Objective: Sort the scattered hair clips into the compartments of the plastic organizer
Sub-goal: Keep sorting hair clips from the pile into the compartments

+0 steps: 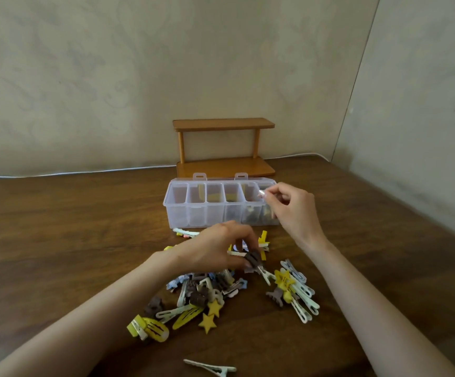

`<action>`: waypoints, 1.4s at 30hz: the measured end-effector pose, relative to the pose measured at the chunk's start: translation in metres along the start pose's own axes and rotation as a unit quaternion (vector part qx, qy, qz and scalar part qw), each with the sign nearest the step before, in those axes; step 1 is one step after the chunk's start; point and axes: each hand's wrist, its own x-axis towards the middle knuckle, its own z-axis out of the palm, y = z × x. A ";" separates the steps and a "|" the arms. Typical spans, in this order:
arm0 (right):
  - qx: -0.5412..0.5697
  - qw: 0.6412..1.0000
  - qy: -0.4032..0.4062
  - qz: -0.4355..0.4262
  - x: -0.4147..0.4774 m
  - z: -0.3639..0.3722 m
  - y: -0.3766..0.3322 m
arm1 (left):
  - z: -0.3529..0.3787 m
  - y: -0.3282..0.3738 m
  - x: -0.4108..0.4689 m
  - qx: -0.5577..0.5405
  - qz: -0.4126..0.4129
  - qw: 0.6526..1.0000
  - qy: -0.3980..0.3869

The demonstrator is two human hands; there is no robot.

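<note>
While most of the yellow, white, brown and blue plastic hair clips (210, 295) lie in a loose heap on the dark brown wooden worktop (71, 227), two more are held in fingers. The left hand (215, 248) is low at the far side of the heap, and its fingertips pinch a dark brown clip (254, 259). The right hand (294, 210) is up at the clear plastic organizer box (193, 213). It pinches a small pale clip (261, 192) between thumb and finger, above the compartment at the right end.

The organizer box stands just behind the heap with its lid open at the back. It has six compartments in a row. Dark clips sit in the two at the right end. What is in the others is hard to tell through the cloudy plastic.

One long white clip (210, 367) lies alone, near the person and well apart from the heap. Behind the organizer box stands a small brown wooden shelf (223, 123) with two flat boards, close to the pale wall (112, 77). A thin white cord (84, 172) runs along the back of the worktop.
</note>
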 end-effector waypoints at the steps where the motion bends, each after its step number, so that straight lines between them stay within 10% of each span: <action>1: 0.043 0.999 -0.022 0.011 -0.003 -0.002 0.001 | -0.002 -0.002 0.000 -0.005 -0.011 1.000 0.017; 9: 0.086 0.961 -0.256 0.058 -0.013 -0.006 0.007 | -0.006 -0.020 0.002 -0.077 -0.116 0.969 0.204; 42: 0.004 0.984 -0.175 0.036 -0.015 -0.002 0.015 | -0.020 -0.018 -0.002 -0.343 -0.144 0.915 0.156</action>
